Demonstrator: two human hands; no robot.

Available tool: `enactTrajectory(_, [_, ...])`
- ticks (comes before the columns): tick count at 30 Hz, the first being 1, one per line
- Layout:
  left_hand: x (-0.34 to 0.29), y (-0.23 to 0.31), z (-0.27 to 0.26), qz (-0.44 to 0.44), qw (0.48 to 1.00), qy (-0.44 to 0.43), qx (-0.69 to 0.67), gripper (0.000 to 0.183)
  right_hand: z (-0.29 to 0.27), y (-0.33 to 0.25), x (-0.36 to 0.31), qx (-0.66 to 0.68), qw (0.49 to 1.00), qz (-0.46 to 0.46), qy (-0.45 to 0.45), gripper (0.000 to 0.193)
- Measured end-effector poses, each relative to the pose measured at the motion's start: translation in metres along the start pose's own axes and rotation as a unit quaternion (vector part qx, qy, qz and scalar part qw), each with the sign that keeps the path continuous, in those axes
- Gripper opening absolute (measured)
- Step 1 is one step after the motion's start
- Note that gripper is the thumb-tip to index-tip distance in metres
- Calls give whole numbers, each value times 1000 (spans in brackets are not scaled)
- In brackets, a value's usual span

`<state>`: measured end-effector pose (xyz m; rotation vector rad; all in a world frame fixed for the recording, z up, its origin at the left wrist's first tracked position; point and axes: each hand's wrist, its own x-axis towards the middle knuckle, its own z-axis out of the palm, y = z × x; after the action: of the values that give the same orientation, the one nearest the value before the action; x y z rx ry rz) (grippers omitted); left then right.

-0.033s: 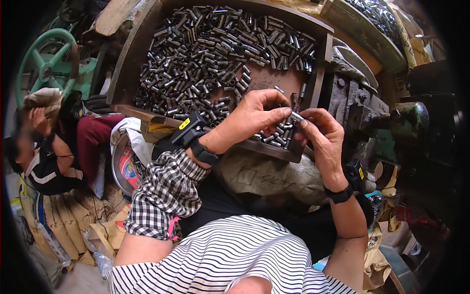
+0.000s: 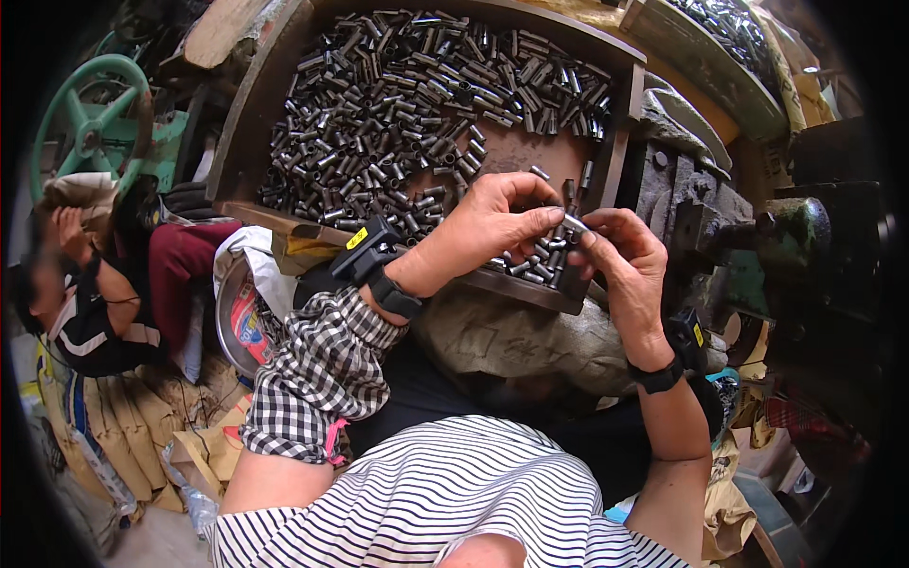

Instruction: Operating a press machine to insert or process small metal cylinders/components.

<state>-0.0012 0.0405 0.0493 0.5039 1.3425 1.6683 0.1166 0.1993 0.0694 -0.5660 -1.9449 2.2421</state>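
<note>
Over the near right corner of a wooden tray, both hands meet at one small shiny metal tube (image 2: 575,224). My left hand (image 2: 500,216) pinches its left end between thumb and forefinger. At the other end, my right hand (image 2: 623,254) has its thumb and fingers closed on the tube. A short dark piece (image 2: 569,192) stands out just beyond the fingertips; whether it touches the tube I cannot tell. Below the hands lie several loose short metal tubes (image 2: 536,269). A large heap of similar tubes (image 2: 369,123) fills the tray's left and far parts.
The wooden tray (image 2: 620,142) has raised walls. Dark machinery (image 2: 757,237) stands close on the right. Left of me are a green handwheel (image 2: 90,133), a metal basin (image 2: 232,322) and another person (image 2: 104,293). A second wooden box (image 2: 705,57) of metal parts sits at the far right.
</note>
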Motion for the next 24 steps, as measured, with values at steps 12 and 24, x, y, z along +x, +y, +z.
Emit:
enactTrajectory(12, [3, 2, 1, -5, 1000, 12, -21, 23, -8, 8, 5, 102, 994, 14, 22, 13])
enactTrajectory(24, [3, 0, 0, -9, 1000, 3, 19, 25, -6, 4, 5, 109, 993, 37, 29, 12])
